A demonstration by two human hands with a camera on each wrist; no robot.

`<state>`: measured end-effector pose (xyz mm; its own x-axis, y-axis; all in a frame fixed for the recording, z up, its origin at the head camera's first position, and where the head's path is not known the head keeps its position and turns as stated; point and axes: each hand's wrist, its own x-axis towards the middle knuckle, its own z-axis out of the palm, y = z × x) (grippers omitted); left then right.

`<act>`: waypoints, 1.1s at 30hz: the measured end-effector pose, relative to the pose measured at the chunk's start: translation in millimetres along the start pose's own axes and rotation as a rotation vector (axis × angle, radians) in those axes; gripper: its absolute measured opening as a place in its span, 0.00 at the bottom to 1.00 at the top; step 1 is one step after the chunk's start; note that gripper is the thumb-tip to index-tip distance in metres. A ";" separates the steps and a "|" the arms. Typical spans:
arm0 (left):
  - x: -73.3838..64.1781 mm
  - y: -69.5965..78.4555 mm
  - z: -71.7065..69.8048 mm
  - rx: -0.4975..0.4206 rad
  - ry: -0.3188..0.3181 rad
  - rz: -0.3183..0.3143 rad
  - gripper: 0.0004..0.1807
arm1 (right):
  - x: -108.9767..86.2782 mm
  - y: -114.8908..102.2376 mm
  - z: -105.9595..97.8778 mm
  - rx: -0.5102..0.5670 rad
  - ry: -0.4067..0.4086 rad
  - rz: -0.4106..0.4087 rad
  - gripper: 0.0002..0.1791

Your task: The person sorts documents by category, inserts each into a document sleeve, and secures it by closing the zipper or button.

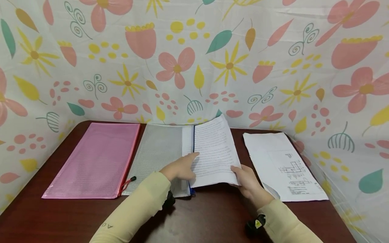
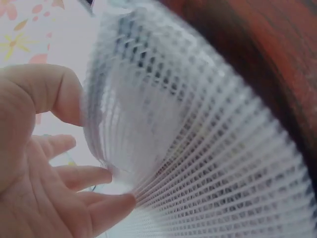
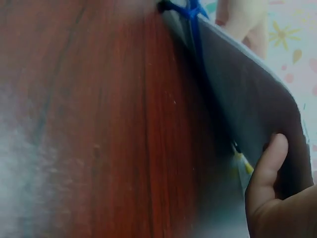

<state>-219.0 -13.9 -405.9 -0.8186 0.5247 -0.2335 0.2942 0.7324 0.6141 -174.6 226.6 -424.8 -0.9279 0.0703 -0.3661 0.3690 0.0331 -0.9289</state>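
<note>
A grey mesh zipper folder (image 1: pixel 158 145) with a blue zipper edge lies in the middle of the table. A stack of printed sheets (image 1: pixel 214 152) meets that edge, its left side at the folder's mouth. My left hand (image 1: pixel 182 167) is at the mouth, index finger stretched over the sheets. In the left wrist view, the thumb and fingers of this hand hold the raised, bowed mesh edge (image 2: pixel 148 99). My right hand (image 1: pixel 250 182) grips the stack's lower right corner, thumb on top. From the right wrist view, fingers show beneath the stack's shaded underside (image 3: pixel 247 94), tilted above the table.
A pink mesh folder (image 1: pixel 94 158) with a red zipper lies at the left. More papers (image 1: pixel 282 165), the top one with a printed diagram, lie at the right. The dark wooden table (image 1: pixel 209 216) backs onto a flower-patterned curtain (image 1: pixel 194 60).
</note>
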 end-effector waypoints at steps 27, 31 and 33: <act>7.6 0.2 12.3 -0.009 0.453 -0.266 0.16 | 28.0 -26.4 -32.5 -0.234 -0.069 -0.025 0.26; 6.3 -0.8 14.2 -0.045 0.481 -0.219 0.16 | 25.7 -26.3 -30.6 -0.197 -0.083 -0.021 0.27; 6.5 -1.0 15.2 -0.049 0.497 -0.196 0.16 | 24.0 -27.1 -29.8 -0.165 -0.093 -0.027 0.27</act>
<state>-217.1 -4.6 -419.5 -0.9943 0.1022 0.0304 0.0983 0.7687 0.6320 -205.3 257.1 -406.7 -0.9358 -0.0250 -0.3517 0.3403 0.1975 -0.9193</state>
